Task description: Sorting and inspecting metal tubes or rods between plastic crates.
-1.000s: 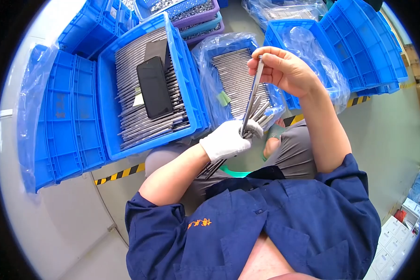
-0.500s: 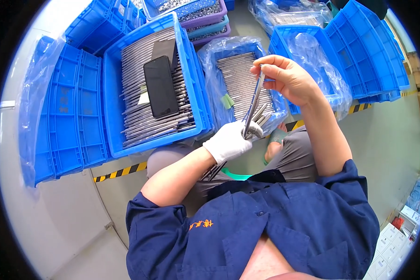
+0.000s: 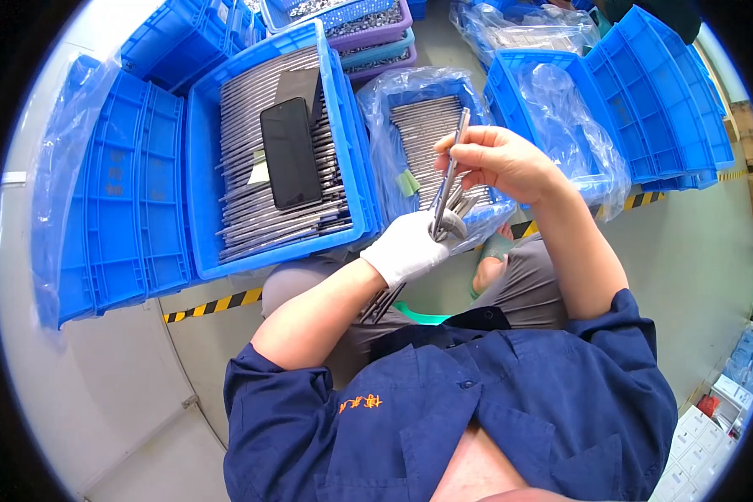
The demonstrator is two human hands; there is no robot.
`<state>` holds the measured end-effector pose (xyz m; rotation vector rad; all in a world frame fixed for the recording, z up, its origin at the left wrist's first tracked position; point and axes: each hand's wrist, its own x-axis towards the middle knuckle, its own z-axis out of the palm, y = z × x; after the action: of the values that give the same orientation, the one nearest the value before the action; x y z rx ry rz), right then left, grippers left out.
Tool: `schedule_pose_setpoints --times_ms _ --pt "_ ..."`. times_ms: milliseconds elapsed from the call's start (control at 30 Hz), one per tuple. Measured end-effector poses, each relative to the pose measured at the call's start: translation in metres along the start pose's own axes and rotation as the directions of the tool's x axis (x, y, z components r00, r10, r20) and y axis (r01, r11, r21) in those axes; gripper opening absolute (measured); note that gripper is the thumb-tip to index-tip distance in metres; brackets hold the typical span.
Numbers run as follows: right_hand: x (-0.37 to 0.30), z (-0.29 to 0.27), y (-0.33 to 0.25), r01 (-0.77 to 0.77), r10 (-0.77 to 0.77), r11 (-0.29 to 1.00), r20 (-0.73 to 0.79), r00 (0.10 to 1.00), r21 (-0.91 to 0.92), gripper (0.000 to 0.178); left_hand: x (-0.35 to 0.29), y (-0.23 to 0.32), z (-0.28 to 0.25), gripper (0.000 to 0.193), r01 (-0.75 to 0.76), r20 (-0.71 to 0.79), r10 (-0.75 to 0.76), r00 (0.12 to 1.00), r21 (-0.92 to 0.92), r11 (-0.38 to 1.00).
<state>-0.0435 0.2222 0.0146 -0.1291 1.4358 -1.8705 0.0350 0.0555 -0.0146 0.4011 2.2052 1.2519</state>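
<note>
In a white glove, my left hand is wrapped round a bundle of thin metal rods. Their dark other ends show below the wrist. My bare right hand pinches one metal rod between thumb and fingers. That rod stands steeply, its top above the fingertips and its lower end at the gloved hand. Behind my hands, a blue crate lined with clear plastic holds rows of similar rods and a small green slip.
To the left, a blue crate is filled with rods, with a black phone on top. Stacked blue crates flank it. A plastic-lined blue crate stands right, beside more crates. Purple and teal baskets hold small parts.
My right hand has moved slightly down and left, gripping lower along the rod, so more of its top shows above my fingers. The gloved hand keeps the bundle almost in place.
</note>
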Motion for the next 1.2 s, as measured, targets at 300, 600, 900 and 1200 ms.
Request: schedule_pose_setpoints --times_ms 300,600,900,1200 --pt "0.004 0.031 0.027 0.071 -0.089 0.951 -0.046 0.995 -0.301 0.02 0.001 -0.01 -0.007 0.031 0.015 0.016 -0.013 1.0 -0.208 0.978" --pt "0.0 -0.032 -0.001 0.287 -0.259 0.903 -0.129 0.957 0.319 0.028 -0.013 0.024 -0.056 0.08 -0.159 -0.171 0.017 0.985 -0.871 0.465" --pt "0.004 0.033 0.035 -0.161 0.073 0.924 0.252 0.965 0.347 0.025 0.001 -0.001 -0.046 0.033 -0.09 -0.19 -0.159 0.969 -0.867 0.49" --pt "-0.041 0.067 0.057 -0.33 0.309 0.936 0.164 0.937 0.122 0.02 -0.002 -0.008 -0.068 0.016 -0.146 -0.224 -0.148 0.963 -0.9 0.41"
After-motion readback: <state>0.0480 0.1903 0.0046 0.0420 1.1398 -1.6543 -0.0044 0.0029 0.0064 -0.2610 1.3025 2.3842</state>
